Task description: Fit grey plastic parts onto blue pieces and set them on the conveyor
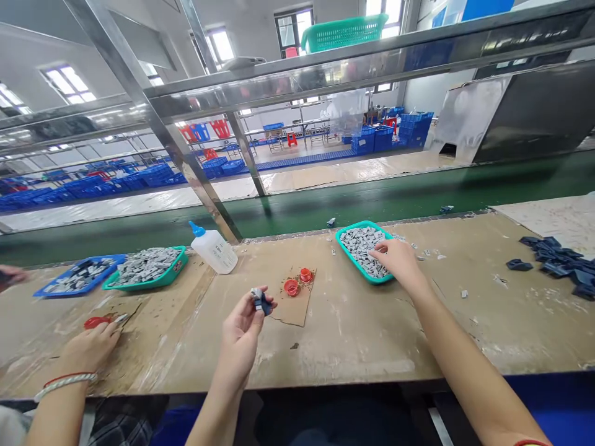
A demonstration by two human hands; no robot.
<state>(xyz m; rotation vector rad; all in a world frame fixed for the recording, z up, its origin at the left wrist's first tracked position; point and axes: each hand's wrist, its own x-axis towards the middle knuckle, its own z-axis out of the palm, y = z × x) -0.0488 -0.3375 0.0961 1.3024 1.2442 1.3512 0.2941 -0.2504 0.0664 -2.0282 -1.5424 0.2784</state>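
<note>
- Along the near edge of the tan workbench (348,350), at lower left: a co-worker's hand (88,348) with a white beaded bracelet and a thin red cord at the wrist, fingers curled around a red object (96,322)
- Centre, above the bench edge: the person's left hand (239,331) in a narrow pinch, holding a grey piece (255,296) against a dark blue piece (266,305) between thumb and fingertips; exact shapes too small to tell
- Just right of that hand: a cardboard scrap (297,306) speckled with brown bits, under 2 red caps (291,287)
- Farther along: the person's right hand (400,260), fingers slightly spread and resting on small grey pieces (360,248) heaped in a teal tray (369,280); any hold on a piece impossible to tell
- Left side of the bench: a white squeeze bottle (214,251) with a blue nozzle, then a second teal tray (179,269) of grey pieces, touching a blue tray (49,290)
- Far left edge: part of a second co-worker's hand (10,275)
- Right side of the bench: a loose heap of dark blue pieces (558,263)
- Beyond the bench: a green conveyor belt (288,214), then a metal shelf frame (153,121) carrying a teal basket (344,32), with stacked blue crates (413,130) across the hall
</note>
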